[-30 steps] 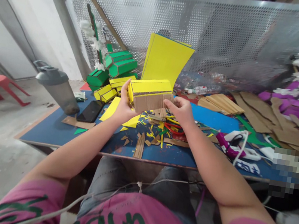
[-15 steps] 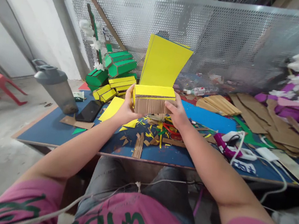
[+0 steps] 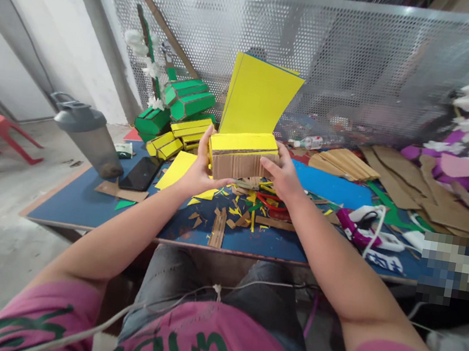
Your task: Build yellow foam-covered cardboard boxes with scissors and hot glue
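Both hands hold a cardboard box (image 3: 240, 153) with a yellow paper top and bare brown corrugated front, raised a little above the blue table (image 3: 78, 204). My left hand (image 3: 197, 169) grips its left end, thumb up along the side. My right hand (image 3: 283, 174) clasps its right end with fingers curled around it. Directly behind the box stand upright yellow sheets (image 3: 258, 96). Paper and cardboard scraps (image 3: 232, 214) litter the table below my hands.
Green and yellow covered boxes (image 3: 179, 113) pile at the back left. A grey shaker bottle (image 3: 85, 131) and a black phone (image 3: 141, 172) lie left. A purple-white glue gun (image 3: 364, 228), red scissors (image 3: 272, 202), cardboard strips (image 3: 416, 180) and a perforated metal screen (image 3: 346, 57) are around.
The box has been turned from a tilted pose to level and brought slightly right and up; my left thumb now points upward along its left side.
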The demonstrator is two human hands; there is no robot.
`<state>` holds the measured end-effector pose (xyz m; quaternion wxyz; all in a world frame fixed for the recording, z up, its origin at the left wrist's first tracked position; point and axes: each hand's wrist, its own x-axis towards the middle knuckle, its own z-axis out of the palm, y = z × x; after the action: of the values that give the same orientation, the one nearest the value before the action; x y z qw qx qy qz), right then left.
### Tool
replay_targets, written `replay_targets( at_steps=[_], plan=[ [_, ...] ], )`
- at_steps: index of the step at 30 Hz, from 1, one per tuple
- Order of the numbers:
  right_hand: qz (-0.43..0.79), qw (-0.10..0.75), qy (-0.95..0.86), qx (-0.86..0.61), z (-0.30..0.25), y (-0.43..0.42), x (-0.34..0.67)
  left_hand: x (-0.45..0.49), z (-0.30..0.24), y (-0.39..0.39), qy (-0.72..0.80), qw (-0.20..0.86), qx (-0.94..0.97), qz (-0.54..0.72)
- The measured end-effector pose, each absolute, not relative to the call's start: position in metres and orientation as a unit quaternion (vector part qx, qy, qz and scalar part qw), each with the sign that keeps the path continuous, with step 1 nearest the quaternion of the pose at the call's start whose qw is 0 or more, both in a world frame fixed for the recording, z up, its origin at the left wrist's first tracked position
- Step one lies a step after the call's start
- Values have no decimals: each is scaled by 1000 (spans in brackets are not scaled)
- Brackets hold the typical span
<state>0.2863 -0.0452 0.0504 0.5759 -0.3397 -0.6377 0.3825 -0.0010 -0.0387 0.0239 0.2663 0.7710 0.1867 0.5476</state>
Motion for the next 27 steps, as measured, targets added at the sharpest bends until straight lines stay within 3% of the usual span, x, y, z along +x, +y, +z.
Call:
replay_targets(
  at_steps=[7, 14, 19, 27],
  plan=[
    [330, 575, -662, -348, 56, -49, 287, -3, 30, -45, 190, 253, 773, 550],
    [285, 582, -669, -363, 65, -54, 291, -3, 25, -34, 145, 306, 757, 559],
    [281, 575, -673, -370, 66, -53, 292, -1, 24, -30, 151, 365, 717, 575],
    [290, 572, -672, -370, 68, -55, 293, -2, 24, -30, 155, 360, 717, 577]
  ],
)
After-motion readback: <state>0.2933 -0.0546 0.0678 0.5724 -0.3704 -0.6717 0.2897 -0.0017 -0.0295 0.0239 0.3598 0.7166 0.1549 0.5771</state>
